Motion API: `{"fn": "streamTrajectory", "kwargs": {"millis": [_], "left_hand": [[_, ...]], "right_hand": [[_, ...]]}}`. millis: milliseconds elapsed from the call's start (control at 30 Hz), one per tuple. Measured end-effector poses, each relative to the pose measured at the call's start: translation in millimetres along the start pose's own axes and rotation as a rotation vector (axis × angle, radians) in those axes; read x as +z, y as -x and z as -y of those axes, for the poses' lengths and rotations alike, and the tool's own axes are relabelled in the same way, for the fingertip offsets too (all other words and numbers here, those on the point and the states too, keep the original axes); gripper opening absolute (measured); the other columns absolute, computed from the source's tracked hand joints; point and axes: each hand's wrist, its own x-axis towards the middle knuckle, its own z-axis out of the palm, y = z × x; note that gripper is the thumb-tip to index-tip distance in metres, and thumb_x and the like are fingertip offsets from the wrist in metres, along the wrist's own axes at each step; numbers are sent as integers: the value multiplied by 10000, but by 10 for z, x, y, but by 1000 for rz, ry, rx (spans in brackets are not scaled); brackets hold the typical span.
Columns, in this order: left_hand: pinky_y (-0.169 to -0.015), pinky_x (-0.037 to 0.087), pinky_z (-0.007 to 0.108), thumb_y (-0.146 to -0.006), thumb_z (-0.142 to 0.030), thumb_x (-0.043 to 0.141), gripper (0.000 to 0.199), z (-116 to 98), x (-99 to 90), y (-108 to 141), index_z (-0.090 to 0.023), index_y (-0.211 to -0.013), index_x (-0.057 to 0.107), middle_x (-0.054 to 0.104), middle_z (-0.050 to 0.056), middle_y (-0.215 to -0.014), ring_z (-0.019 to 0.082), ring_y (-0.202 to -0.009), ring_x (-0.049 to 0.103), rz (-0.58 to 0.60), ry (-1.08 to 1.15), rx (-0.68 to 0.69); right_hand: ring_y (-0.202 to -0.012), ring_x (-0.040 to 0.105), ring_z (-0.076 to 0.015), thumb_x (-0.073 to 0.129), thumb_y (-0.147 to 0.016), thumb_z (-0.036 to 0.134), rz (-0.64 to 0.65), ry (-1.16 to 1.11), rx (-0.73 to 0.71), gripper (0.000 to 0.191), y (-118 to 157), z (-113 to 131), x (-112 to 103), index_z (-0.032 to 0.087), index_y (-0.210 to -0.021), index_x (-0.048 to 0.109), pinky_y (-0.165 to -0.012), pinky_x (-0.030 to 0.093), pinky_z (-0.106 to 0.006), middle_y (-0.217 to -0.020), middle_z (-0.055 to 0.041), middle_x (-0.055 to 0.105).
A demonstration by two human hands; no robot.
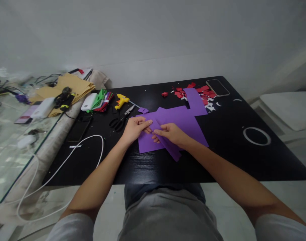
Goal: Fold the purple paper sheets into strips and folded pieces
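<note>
A folded strip of purple paper (pixel 171 148) slants between my two hands, above larger purple sheets (pixel 193 128) lying on the black table. My left hand (pixel 136 129) pinches its upper left part between thumb and fingers. With thumb and fingers closed on the same strip, my right hand (pixel 170 133) holds it a little to the right. The fingertips of both hands nearly meet. Another purple piece (pixel 195 101) lies behind the sheets, partly over red paper scraps (pixel 205 89). Small purple pieces (pixel 143 110) rest just behind my left hand.
Black-handled scissors (pixel 121 119) and a yellow glue gun (pixel 122 101) lie left of the sheets. Further left are a dark phone (pixel 79 129) and a white cable (pixel 102 147). A roll of tape (pixel 256 136) and another phone (pixel 217 87) are on the right.
</note>
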Motion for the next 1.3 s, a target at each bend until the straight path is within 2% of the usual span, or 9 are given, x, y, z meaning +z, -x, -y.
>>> {"fn": "streamTrajectory", "kwargs": {"millis": [167, 400, 600, 867, 1067, 1300], "left_hand": [[-639, 626, 300, -657, -538, 941, 475, 7, -10, -10, -148, -715, 675, 752, 70, -641, 183, -581, 736, 13, 8, -28], [-669, 638, 309, -685, -548, 924, 474, 32, -40, -29, -143, -736, 682, 767, 81, -685, 181, -609, 743, 27, 31, -32], [-610, 607, 270, -650, -536, 948, 477, 29, -50, -30, -132, -742, 711, 758, 73, -683, 156, -588, 716, 24, 47, -43], [-625, 598, 276, -718, -527, 904, 431, 66, 36, -6, -140, -762, 719, 755, 69, -699, 155, -609, 711, 87, 14, -55], [-539, 535, 240, -731, -500, 901, 405, 75, -2, -23, -154, -736, 690, 719, 33, -657, 119, -541, 645, 90, 20, -64], [-577, 555, 254, -758, -502, 877, 401, 98, 20, -18, -138, -749, 708, 755, 68, -699, 129, -560, 668, 154, -5, -61]], "right_hand": [[-730, 779, -187, 891, -800, 386, -12, 8, -12, 266, 5, -3, 10, 154, -823, 763, -733, 645, -315, -803, -73, 812], [-747, 779, -196, 884, -806, 402, -24, 36, -19, 277, 9, 8, -12, 156, -847, 765, -768, 646, -340, -819, -78, 815], [-752, 773, -200, 894, -791, 385, -31, 23, -22, 262, 9, 16, -11, 158, -815, 767, -779, 639, -344, -821, -78, 814], [-755, 769, -201, 886, -789, 482, -71, 28, -53, 344, -5, -12, -37, 164, -849, 770, -796, 639, -359, -806, -71, 805], [-749, 758, -202, 880, -794, 468, -77, 39, -46, 318, -4, -12, -42, 179, -817, 750, -809, 628, -365, -799, -67, 797], [-795, 723, -192, 828, -792, 496, -139, 108, -173, 315, -36, -22, -74, 213, -789, 689, -840, 571, -342, -818, -6, 739]]}}
